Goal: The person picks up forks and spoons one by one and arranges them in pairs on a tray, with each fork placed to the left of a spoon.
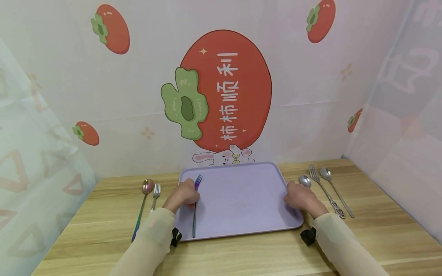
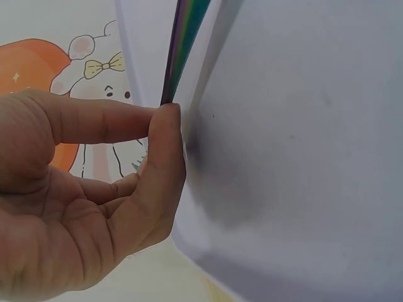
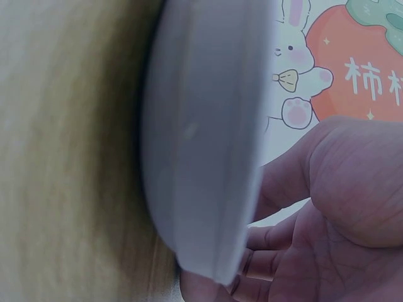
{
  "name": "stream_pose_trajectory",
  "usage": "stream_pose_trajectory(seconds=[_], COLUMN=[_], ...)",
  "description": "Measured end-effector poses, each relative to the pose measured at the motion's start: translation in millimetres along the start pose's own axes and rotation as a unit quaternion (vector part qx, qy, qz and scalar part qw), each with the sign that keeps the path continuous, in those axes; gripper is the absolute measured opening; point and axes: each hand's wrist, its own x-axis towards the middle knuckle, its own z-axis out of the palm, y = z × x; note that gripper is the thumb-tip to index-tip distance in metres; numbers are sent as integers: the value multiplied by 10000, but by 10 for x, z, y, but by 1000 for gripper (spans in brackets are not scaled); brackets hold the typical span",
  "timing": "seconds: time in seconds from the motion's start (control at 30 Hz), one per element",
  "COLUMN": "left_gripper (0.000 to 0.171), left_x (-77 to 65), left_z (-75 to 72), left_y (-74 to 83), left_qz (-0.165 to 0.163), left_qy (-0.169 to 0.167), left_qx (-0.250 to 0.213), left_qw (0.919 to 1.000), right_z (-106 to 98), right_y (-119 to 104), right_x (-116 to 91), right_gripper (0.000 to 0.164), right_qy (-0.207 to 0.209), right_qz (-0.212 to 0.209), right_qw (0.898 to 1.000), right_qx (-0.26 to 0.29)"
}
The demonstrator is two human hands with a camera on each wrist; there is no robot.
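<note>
A light purple rectangular tray lies on the wooden table. Over its left side, my left hand pinches a rainbow-coloured fork, its tines pointing to the back. Up close in the left wrist view, thumb and finger of the left hand meet on the narrow iridescent fork, just above the tray's surface. At the tray's right edge my right hand grips the rim. In the right wrist view the right hand has its thumb by the rim and fingertips under the tray.
Left of the tray lie a long iridescent spoon and a small silver fork. To its right are a spoon, a fork with an ornate handle and another spoon. A patterned cloth wall stands behind the table.
</note>
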Motion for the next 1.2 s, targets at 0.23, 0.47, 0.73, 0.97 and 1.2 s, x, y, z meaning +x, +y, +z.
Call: stream_pose_trajectory(seconds=[0.23, 0.47, 0.73, 0.97, 1.2], left_gripper=[14, 17, 22, 22, 23], left_x=[-5, -7, -8, -17, -1], left_z=[-6, -15, -22, -28, -21], left_y=[-7, -5, -13, -5, -8], left_qz=[-97, -182, -215, -200, -194], left_qy=[8, -106, -208, -221, -250], left_qx=[-28, 9, -81, -123, -85], left_qw=[9999, 9998, 9995, 9995, 9995], right_z=[-3, 6, 6, 9, 8], right_y=[-3, -5, -12, -9, -5], right_x=[-2, 2, 3, 4, 10], right_gripper=[39, 37, 36, 36, 38], right_qy=[1, 6, 39, 31, 11], right_qz=[-13, 33, 23, 69, 93], right_qw=[10000, 10000, 10000, 10000, 10000], right_qx=[-12, -16, -19, -1, -21])
